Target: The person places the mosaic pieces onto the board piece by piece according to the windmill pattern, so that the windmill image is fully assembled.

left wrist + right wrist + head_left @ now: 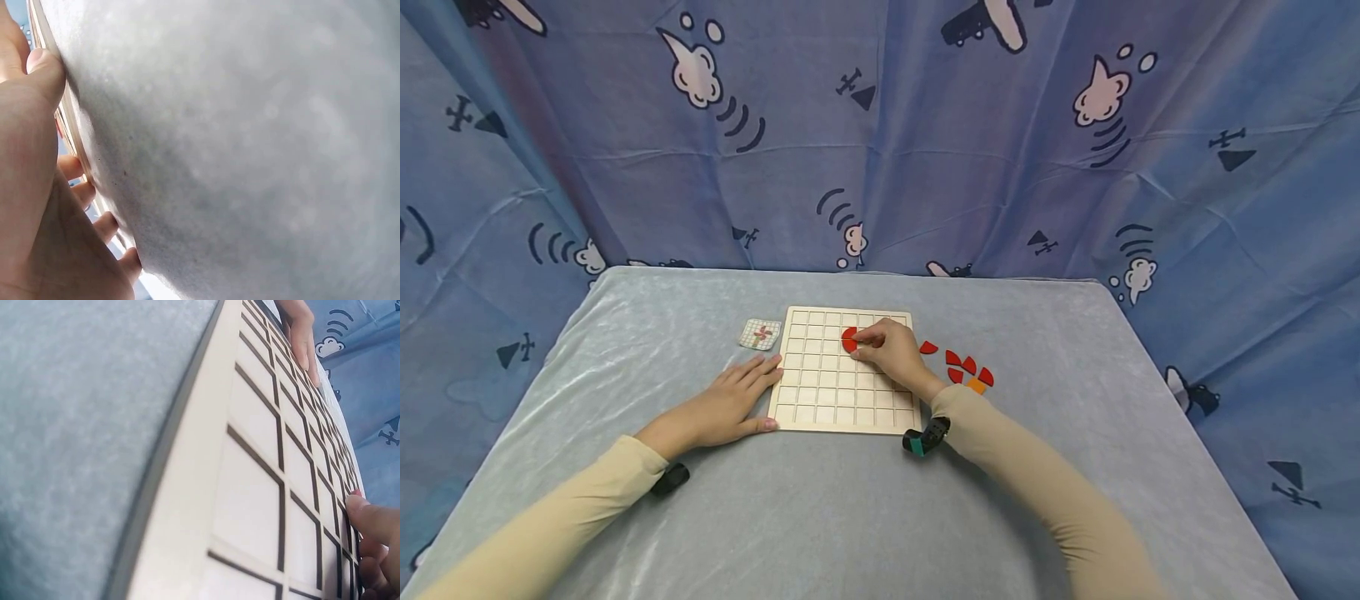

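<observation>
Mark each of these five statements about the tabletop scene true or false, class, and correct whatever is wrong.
1. The pale wooden grid board lies on the grey cloth-covered table. True.
2. The right hand is touching the printed paper-like card. False: its fingers are at a flat red shape on the board.
3. The left hand rests at the board's left edge. True.
4. The small flat orange piece lies on the board. False: it lies on the table, to the right of the board, near loose red pieces.
5. The card lies to the right of the board. False: it lies to the left.
</observation>
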